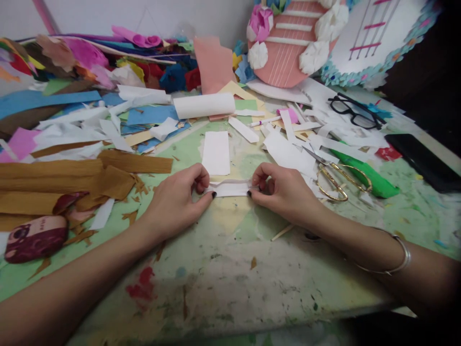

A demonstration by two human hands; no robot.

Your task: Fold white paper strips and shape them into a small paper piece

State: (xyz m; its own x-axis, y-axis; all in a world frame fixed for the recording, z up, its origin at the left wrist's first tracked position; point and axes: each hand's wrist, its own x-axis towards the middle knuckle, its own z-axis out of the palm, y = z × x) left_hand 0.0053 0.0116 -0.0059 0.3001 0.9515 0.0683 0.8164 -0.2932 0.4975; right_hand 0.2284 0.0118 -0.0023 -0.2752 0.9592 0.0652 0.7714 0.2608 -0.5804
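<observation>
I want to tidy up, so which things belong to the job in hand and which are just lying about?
In hand: white paper strip, held by left hand and right hand; probably white rectangle; perhaps scissors.
Seemingly lying about: phone, black glasses, brown paper.

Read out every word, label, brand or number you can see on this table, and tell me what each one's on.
Nothing reads clearly.
Maroon and pink case: short lettering on its pink part, too blurred to read.
White pen: any print is too small to tell.
White paper strip: no print visible.
</observation>
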